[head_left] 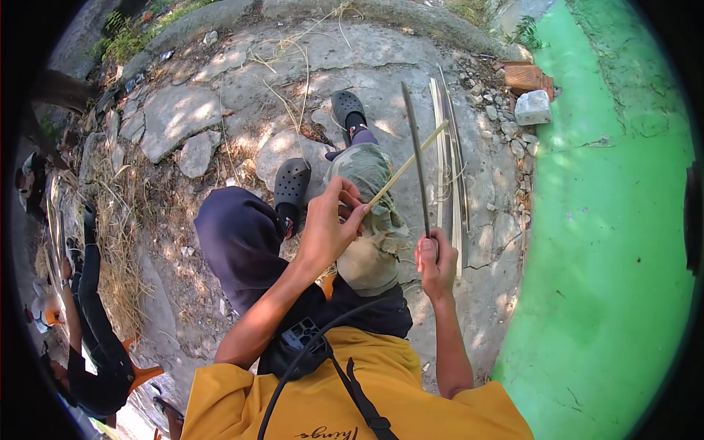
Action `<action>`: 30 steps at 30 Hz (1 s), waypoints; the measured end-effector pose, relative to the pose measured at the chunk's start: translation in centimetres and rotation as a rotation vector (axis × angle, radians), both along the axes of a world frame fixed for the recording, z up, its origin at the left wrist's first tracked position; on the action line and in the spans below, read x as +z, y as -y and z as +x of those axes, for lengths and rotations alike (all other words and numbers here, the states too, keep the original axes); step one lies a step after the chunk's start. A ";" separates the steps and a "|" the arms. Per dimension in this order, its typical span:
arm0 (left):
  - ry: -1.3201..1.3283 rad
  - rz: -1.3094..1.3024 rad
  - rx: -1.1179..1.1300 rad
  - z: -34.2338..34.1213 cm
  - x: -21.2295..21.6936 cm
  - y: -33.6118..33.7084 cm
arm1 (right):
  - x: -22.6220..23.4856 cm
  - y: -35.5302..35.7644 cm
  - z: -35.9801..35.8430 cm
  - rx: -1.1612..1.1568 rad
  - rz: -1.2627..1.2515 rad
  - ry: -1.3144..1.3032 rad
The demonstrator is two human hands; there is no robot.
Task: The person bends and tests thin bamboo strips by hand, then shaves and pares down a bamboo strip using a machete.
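Observation:
My left hand (pixel 331 229) pinches a thin bamboo strip (pixel 407 167) near its lower end, over my lap. The strip slants up to the right, and its far part crosses the blade in this view. In my right hand (pixel 438 265) is the handle of a long, narrow, dark knife (pixel 415 139), its blade pointing away from me and nearly upright in the picture. Fingers wrap round the handle and hide most of it. A camouflage and tan cloth (pixel 361 170) lies over my right leg, beneath the strip. Whether blade and strip touch, I cannot tell.
Several long bamboo strips (pixel 442 158) lie on the cracked concrete to the right. Beyond them are rubble, a white block (pixel 533 108), orange bricks (pixel 524 77) and a green surface (pixel 601 242). At far left another person (pixel 99 345) sits on an orange stool (pixel 145 375).

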State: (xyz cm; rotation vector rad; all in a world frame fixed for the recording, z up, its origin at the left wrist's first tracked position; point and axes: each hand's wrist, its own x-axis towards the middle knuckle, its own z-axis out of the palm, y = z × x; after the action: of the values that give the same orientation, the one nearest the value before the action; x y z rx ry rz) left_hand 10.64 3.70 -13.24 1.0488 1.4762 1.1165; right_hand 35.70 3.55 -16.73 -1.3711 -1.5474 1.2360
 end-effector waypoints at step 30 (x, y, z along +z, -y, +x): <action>0.014 -0.176 -0.056 -2.6 -1.5 8.4 | 0.0 -1.0 -3.8 0.071 0.219 0.327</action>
State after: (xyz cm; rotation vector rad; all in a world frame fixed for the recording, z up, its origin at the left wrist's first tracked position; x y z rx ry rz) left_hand 8.03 -4.66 -14.69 0.9522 1.4959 0.9339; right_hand 31.88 4.57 -16.68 -1.4327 -1.9077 0.8797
